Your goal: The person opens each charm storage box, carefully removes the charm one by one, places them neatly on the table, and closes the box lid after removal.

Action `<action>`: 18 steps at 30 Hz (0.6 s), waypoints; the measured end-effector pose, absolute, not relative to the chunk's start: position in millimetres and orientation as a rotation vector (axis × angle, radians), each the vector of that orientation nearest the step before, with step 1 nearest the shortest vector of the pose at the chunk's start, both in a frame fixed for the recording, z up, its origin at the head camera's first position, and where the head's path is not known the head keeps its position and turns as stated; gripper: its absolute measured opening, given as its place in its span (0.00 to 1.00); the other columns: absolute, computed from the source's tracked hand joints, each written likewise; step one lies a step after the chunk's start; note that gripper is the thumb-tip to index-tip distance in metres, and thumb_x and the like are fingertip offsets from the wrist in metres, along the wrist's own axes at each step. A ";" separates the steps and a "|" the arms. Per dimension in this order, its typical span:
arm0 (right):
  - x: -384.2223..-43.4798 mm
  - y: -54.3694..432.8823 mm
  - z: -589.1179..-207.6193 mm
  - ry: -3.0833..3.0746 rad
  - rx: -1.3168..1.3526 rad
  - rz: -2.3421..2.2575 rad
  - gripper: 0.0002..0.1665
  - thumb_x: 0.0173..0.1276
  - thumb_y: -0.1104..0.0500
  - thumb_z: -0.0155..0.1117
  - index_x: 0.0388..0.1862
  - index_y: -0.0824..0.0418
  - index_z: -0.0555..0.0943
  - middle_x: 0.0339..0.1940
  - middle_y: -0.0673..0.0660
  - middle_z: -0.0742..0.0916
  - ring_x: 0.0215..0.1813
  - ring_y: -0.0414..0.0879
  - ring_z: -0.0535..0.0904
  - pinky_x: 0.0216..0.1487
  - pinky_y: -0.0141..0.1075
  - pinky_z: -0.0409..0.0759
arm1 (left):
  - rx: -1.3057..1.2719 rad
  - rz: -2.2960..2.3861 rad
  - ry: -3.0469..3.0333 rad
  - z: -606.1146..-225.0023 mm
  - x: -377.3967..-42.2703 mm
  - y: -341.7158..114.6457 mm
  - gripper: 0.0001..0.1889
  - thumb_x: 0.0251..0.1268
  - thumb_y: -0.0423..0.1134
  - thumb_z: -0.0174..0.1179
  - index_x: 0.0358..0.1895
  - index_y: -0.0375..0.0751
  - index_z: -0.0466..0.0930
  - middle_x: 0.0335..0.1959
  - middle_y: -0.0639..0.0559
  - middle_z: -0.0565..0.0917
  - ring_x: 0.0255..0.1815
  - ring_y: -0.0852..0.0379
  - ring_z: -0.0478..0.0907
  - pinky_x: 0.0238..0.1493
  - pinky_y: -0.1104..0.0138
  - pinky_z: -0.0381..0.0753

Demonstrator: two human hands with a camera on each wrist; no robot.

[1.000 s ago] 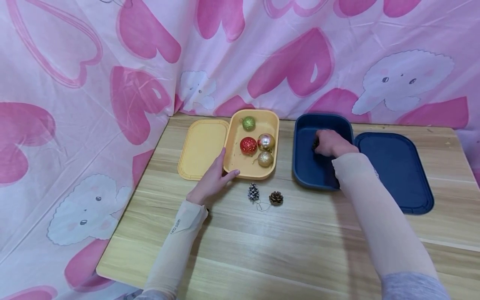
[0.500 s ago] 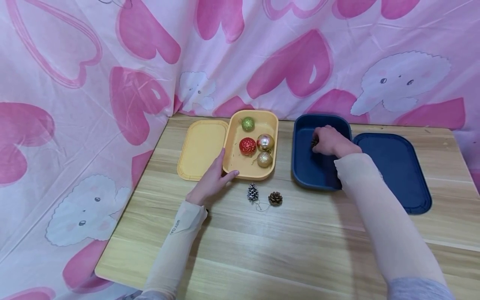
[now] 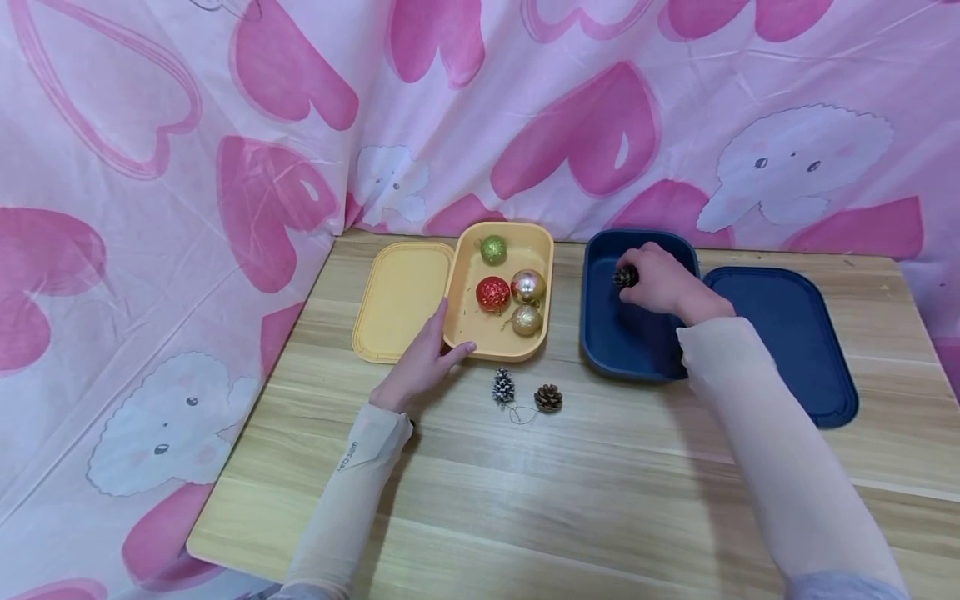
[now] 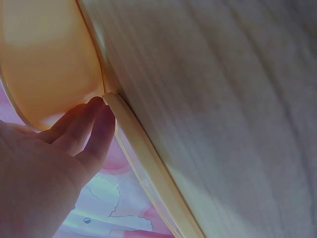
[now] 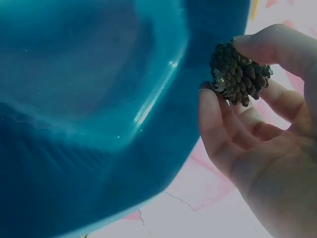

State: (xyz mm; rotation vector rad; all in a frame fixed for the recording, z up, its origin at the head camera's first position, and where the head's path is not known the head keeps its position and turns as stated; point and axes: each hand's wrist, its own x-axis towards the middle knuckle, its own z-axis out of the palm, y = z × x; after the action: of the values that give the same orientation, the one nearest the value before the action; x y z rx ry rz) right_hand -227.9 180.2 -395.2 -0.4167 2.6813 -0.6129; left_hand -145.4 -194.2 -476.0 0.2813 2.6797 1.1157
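My right hand [image 3: 660, 283] pinches a small dark pine cone [image 5: 238, 74] between thumb and fingertips, over the deep blue box [image 3: 637, 354]. In the right wrist view the cone overlaps the box's rim. My left hand [image 3: 420, 358] rests at the near left corner of the yellow box [image 3: 480, 337], thumb by the front rim, fingers fairly straight along the left side. Inside that box lie a green bauble [image 3: 493, 249], a red bauble [image 3: 492, 294], a shiny gold bauble [image 3: 528, 286] and a glittery gold one [image 3: 526, 320].
A frosted pine cone [image 3: 503, 387] with a thin string and a brown pine cone [image 3: 548, 397] lie before the yellow box. The yellow lid [image 3: 401, 300] is left of it; the blue lid [image 3: 787, 333] is right of the blue box. A pink heart curtain [image 3: 570, 125] hangs behind.
My right hand has risen a little inside the blue box and shifted left with the pine cone, which now shows more. My left hand stays at the yellow box.
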 end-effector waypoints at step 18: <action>-207.6 176.2 -384.6 2.758 -0.503 -0.885 0.30 0.67 0.59 0.61 0.66 0.68 0.69 0.62 0.68 0.72 0.58 0.61 0.70 0.60 0.58 0.71 | 0.303 1.115 2.682 -477.1 -146.3 -194.3 0.52 0.65 0.63 0.53 0.78 0.45 0.29 0.79 0.40 0.44 0.78 0.48 0.51 0.77 0.58 0.50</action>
State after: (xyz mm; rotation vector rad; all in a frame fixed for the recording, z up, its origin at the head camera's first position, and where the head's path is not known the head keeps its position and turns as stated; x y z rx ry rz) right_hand -207.6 176.2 -384.6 -0.5031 2.7583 -0.8852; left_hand -146.3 -194.3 -477.1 0.3027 2.6816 1.1154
